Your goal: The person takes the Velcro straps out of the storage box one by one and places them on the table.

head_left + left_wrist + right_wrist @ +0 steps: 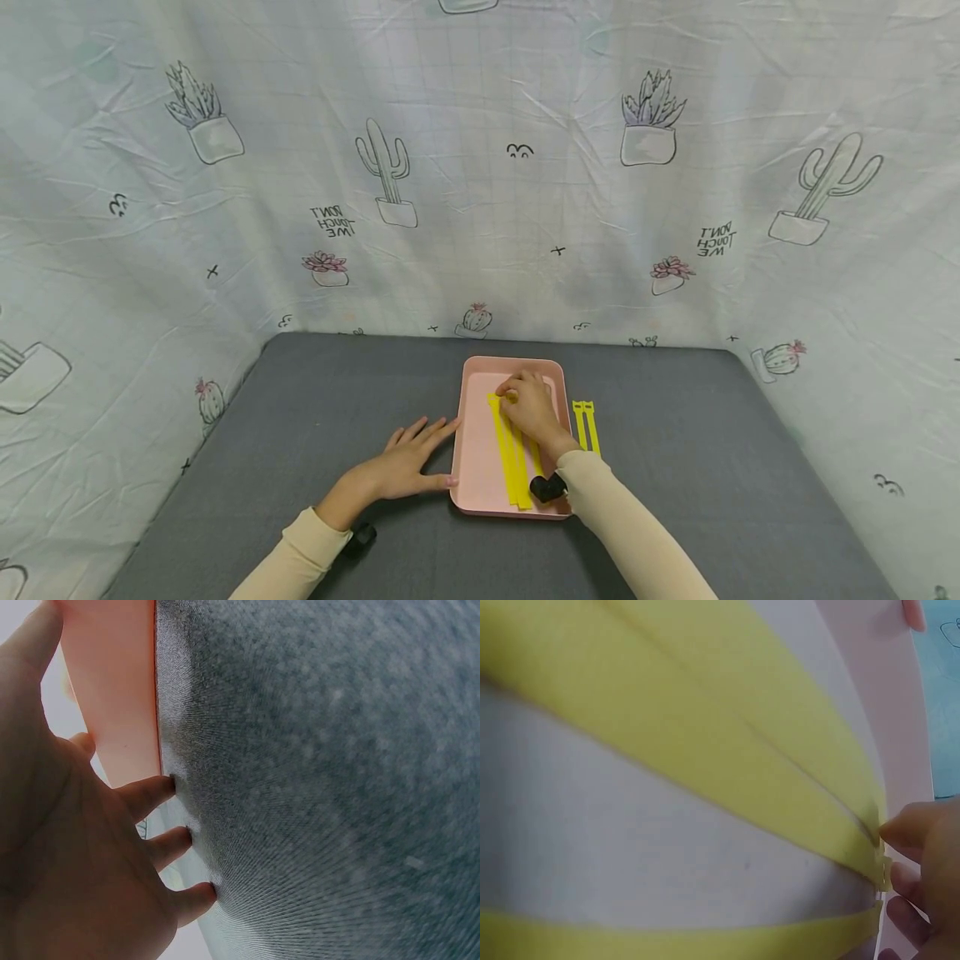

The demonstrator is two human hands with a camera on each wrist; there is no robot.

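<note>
Yellow, lies as middle strip point(521, 471) of three in the pink tray point(476, 458), near the counter's point(337, 387) far edge, lengthwise far to near. Pinches its far end with the right hand point(533, 410), the nearer; touches the tray's left rim with the left hand point(401, 468), fingers spread, gripping nothing.

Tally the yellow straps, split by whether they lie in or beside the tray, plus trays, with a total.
Yellow straps in the pink tray: 3
Loose straps beside it, partly hidden by the sleeve: 2
Trays: 1
Total: 6
</note>
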